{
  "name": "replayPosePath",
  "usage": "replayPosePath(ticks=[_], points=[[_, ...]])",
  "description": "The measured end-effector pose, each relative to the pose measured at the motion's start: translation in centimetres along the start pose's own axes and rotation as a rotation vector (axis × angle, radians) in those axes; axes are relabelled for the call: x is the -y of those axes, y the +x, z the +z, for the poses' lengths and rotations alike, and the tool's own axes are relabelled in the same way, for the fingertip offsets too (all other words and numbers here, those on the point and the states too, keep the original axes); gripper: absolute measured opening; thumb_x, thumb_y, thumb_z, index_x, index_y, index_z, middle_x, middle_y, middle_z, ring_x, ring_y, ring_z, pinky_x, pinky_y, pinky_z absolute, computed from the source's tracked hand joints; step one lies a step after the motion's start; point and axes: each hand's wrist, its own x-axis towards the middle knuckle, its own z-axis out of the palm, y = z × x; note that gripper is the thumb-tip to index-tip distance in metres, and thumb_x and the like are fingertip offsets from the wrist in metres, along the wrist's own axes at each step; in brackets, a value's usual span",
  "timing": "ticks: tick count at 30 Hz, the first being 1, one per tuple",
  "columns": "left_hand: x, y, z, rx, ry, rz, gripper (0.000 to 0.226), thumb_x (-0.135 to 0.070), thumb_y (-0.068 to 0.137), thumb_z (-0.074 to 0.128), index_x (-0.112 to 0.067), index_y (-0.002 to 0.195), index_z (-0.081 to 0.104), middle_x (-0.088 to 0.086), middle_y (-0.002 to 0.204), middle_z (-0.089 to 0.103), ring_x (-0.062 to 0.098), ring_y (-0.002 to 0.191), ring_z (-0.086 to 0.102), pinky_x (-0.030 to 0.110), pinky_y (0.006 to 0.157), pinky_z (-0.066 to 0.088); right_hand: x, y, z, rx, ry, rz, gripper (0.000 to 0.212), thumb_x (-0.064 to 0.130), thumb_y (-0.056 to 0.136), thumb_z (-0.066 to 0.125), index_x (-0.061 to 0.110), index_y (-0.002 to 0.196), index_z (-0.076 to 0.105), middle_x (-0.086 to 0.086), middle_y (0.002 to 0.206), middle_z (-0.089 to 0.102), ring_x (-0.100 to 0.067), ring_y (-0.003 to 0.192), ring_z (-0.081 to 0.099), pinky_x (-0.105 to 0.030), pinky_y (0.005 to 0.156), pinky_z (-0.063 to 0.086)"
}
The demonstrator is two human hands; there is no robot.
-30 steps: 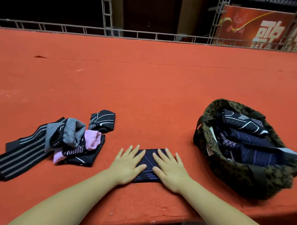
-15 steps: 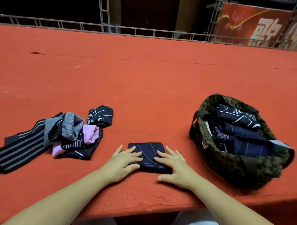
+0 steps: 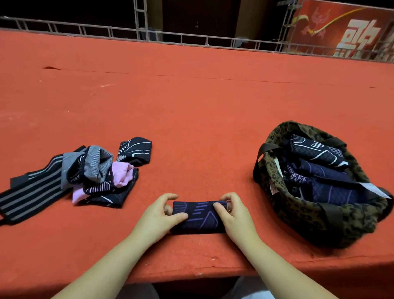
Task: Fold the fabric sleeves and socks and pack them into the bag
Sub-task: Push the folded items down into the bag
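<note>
Near the table's [image 3: 189, 104] front edge, we pinch the folded sleeve [image 3: 200, 216] at both ends, left hand [image 3: 159, 215] and right hand [image 3: 233, 212], keeping its fold tight (2 grips, likely) for carrying to the bag [image 3: 307, 219] beside it.

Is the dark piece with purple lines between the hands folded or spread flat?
Folded: the dark purple-lined piece is a compact, thick block on the red table, pinched at its ends by the left hand and right hand.
</note>
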Motion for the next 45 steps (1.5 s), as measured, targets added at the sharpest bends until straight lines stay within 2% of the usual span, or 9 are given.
replayPosePath(ticks=[4, 8, 14, 19, 22, 29, 34, 40, 45], points=[[0.4, 0.4, 0.4, -0.137, 0.137, -0.021, 0.039, -0.032, 0.081, 0.070, -0.028, 0.115, 0.052, -0.008, 0.059, 0.052, 0.008, 0.061, 0.054, 0.033, 0.068, 0.044, 0.4, 0.9, 0.7, -0.047, -0.101, 0.047, 0.031, 0.036, 0.089, 0.061, 0.025, 0.114, 0.047, 0.010, 0.085, 0.058, -0.015, 0.084, 0.060, -0.033, 0.077, 0.045], [1.4, 0.3, 0.5, -0.282, 0.561, -0.055, 0.050, -0.058, 0.079, 0.059, -0.028, 0.118, 0.057, -0.009, 0.108, 0.059, 0.016, 0.112, 0.048, 0.034, 0.098, 0.034, 0.3, 1.7, 1.7, -0.048, -0.468, 0.049, 0.040, 0.051, 0.089, 0.050, 0.020, 0.114, 0.056, 0.003, 0.109, 0.058, -0.020, 0.105, 0.056, -0.036, 0.091, 0.040], [0.9, 0.3, 1.4, -0.090, 0.654, -0.148, 0.059, -0.069, 0.078, 0.050, -0.026, 0.117, 0.058, -0.006, 0.151, 0.030, 0.018, 0.144, 0.013, 0.040, 0.116, 0.003, -0.4, 1.6, 1.4, 0.074, -0.602, -0.025, 0.051, 0.062, 0.088, 0.044, 0.017, 0.102, 0.062, 0.003, 0.118, 0.054, -0.021, 0.114, 0.046, -0.034, 0.101, 0.032], [0.1, -1.0, 2.6, -0.092, 0.164, -0.149, 0.032, -0.049, 0.078, 0.066, -0.033, 0.104, 0.057, 0.000, 0.117, 0.062, 0.021, 0.123, 0.047, 0.040, 0.110, 0.026, 0.0, 0.2, 0.7, 0.128, -0.228, 0.043, 0.040, 0.053, 0.083, 0.059, 0.018, 0.104, 0.060, 0.005, 0.105, 0.062, -0.016, 0.103, 0.055, -0.028, 0.092, 0.039], [-2.3, -2.1, 4.2, -0.114, -0.366, -0.132, 0.025, -0.033, 0.075, 0.073, -0.022, 0.089, 0.055, -0.002, 0.082, 0.062, 0.018, 0.083, 0.058, 0.027, 0.072, 0.046, 1.7, -1.7, -0.7, 0.027, 0.121, 0.101, 0.019, 0.030, 0.089, 0.063, 0.020, 0.092, 0.047, 0.011, 0.082, 0.054, -0.010, 0.076, 0.053, -0.011, 0.068, 0.038], [-12.5, -0.6, 7.5, -0.059, -0.617, 0.119, 0.024, -0.024, 0.071, 0.069, -0.030, 0.093, 0.062, 0.004, 0.089, 0.063, 0.017, 0.078, 0.060, 0.032, 0.073, 0.049, 4.9, -3.4, -10.1, -0.210, 0.024, -0.069, 0.034, 0.032, 0.092, 0.055, 0.025, 0.122, 0.041, 0.006, 0.119, 0.049, -0.009, 0.111, 0.048, -0.025, 0.096, 0.036], [-20.1, 1.7, 10.7, 0.047, -0.724, 0.256, 0.020, -0.025, 0.069, 0.068, -0.034, 0.086, 0.063, -0.001, 0.088, 0.064, 0.016, 0.077, 0.061, 0.030, 0.065, 0.049, 6.9, -2.2, -19.0, -0.375, 0.187, -0.053, 0.032, 0.030, 0.091, 0.059, 0.029, 0.119, 0.044, 0.011, 0.110, 0.055, -0.003, 0.100, 0.055, -0.016, 0.081, 0.043], [-26.1, 6.4, 17.0, 0.036, -0.492, 0.377, 0.031, -0.010, 0.083, 0.066, -0.035, 0.095, 0.052, 0.001, 0.108, 0.059, 0.018, 0.099, 0.058, 0.035, 0.088, 0.048, 4.0, 3.5, -28.4, -0.627, -0.006, 0.053, 0.052, 0.032, 0.087, 0.062, 0.016, 0.130, 0.037, -0.009, 0.117, 0.053, -0.026, 0.106, 0.055, -0.033, 0.088, 0.044], [-23.0, 9.0, 21.3, 0.062, 0.270, 0.377, 0.032, -0.037, 0.089, 0.055, -0.028, 0.119, 0.060, 0.005, 0.138, 0.047, 0.023, 0.132, 0.039, 0.033, 0.108, 0.030, -1.6, 5.0, -27.3, -0.313, -0.485, 0.358, 0.058, 0.047, 0.094, 0.044, 0.011, 0.139, 0.033, -0.022, 0.138, 0.042, -0.039, 0.126, 0.043, -0.041, 0.102, 0.035]])
